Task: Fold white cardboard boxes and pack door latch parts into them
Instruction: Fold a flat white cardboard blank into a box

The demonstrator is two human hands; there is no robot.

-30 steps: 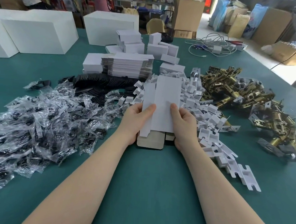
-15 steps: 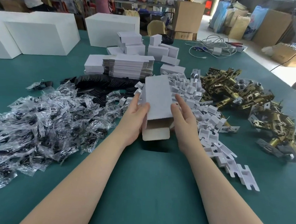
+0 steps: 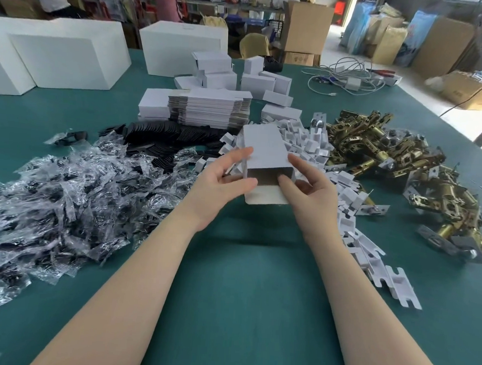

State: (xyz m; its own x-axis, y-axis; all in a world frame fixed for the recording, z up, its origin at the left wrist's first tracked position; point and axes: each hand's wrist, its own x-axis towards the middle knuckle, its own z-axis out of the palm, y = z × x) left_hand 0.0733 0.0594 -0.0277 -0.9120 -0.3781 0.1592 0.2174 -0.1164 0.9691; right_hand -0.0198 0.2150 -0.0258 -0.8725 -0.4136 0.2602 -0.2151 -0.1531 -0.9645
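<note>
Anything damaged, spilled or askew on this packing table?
Nothing stands out. Both hands, left and right, hold an undamaged white cardboard box, its near end open. Parts lie in loose piles on the green table.

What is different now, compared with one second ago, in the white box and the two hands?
The white box, then a flat blank pressed on the table, is now lifted and opened into a tube, its near end open with the flap hanging. The left hand and right hand still grip its sides. The piles of brass latches and plastic bags are unchanged.
</note>
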